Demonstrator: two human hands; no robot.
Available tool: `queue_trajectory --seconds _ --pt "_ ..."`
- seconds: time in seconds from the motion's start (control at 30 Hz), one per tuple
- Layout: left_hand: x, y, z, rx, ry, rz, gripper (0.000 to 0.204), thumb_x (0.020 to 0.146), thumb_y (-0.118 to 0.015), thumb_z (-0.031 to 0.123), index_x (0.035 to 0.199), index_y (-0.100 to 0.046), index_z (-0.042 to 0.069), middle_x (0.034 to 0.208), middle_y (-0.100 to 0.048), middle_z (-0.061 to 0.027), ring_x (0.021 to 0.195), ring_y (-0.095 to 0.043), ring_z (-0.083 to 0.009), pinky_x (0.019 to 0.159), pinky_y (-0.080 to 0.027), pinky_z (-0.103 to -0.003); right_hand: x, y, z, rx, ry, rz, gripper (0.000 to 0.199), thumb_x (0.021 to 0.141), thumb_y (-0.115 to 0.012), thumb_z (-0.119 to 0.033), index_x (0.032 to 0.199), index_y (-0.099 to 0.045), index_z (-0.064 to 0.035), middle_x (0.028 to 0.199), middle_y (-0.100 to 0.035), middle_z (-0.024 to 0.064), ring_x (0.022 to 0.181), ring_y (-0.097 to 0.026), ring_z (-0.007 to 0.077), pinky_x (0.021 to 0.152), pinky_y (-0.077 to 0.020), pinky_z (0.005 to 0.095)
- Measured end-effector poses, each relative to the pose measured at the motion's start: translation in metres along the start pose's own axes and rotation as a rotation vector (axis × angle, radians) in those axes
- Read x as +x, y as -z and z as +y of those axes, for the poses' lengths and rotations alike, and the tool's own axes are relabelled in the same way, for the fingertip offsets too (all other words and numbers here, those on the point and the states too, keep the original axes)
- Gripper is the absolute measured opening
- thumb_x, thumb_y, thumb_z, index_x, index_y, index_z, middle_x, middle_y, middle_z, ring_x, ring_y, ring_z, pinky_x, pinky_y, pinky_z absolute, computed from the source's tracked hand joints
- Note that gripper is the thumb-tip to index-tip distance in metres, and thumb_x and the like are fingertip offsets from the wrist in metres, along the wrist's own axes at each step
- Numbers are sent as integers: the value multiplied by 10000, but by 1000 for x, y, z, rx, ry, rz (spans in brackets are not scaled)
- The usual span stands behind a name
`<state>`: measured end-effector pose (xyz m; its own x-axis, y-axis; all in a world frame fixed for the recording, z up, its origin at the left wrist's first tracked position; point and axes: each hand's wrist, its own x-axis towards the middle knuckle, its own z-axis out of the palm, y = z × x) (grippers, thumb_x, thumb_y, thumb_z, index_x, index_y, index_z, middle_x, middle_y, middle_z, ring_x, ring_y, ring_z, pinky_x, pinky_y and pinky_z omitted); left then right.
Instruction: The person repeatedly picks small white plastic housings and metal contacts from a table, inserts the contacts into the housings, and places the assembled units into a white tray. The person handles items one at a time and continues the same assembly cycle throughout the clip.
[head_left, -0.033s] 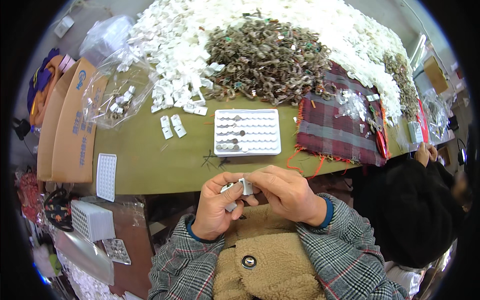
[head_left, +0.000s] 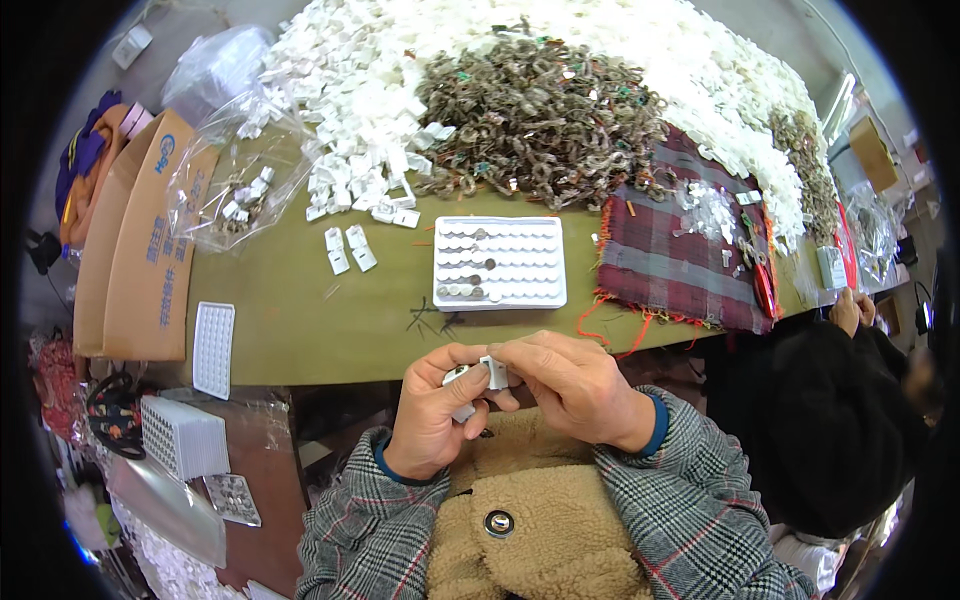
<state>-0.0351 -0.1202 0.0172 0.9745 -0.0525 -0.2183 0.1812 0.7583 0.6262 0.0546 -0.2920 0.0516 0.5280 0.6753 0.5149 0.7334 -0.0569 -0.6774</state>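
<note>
My left hand [head_left: 432, 411] is closed around small white plastic casings. One white casing [head_left: 493, 373] stands upright between thumb and fingers, with a slot in its face; another white casing [head_left: 461, 410] shows lower in the palm. My right hand [head_left: 570, 385] meets it from the right, thumb and fingers pinched at the upper casing's edge. Anything small between those fingertips is hidden. Beyond my hands lies a white tray [head_left: 500, 304] with rows of round pockets, some holding small round dark or pale discs. Two white casings [head_left: 359, 248] lie left of the tray.
Behind the tray rise a heap of white casings [head_left: 365, 125] and a tangled brown-grey pile of small parts [head_left: 540, 110]. A plaid cloth [head_left: 660, 260] lies right, a cardboard box [head_left: 135, 250] left. Stacked trays [head_left: 185, 440] stand lower left. Another person [head_left: 820, 420] sits right.
The view has shifted very slightly, so the tray and piles sit a little further right. My hands keep the same hold and pose.
</note>
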Motion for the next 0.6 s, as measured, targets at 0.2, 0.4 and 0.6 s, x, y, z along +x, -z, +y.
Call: queue_trajectory --seconds 0.2,0.4,0.6 --pt "-5 0 1 268 -16 74 161 977 -632 78 1087 -643 -39 868 -726 -159 696 -717 -156 423 -436 -178 5 4 -14 -308 93 -221 486 718 -665 -55 1200 -624 -20 813 -598 43 691 -601 201 596 -517 329" --pt "-2 -2 -6 149 21 98 147 974 -631 63 1081 -645 -37 861 -724 -151 695 -716 -155 423 -440 -188 0 1 -11 -168 5 -130 445 743 -646 7 1186 -616 -14 766 -587 67 677 -614 228 585 -509 351" --pt "-1 -3 -5 -11 -7 -3 164 976 -617 46 1109 -631 -50 945 -716 -172 738 -730 -184 424 -457 -193 -4 2 -5 -90 -8 3 419 757 -627 38 1172 -613 -13 756 -591 73 666 -616 248 576 -505 370"
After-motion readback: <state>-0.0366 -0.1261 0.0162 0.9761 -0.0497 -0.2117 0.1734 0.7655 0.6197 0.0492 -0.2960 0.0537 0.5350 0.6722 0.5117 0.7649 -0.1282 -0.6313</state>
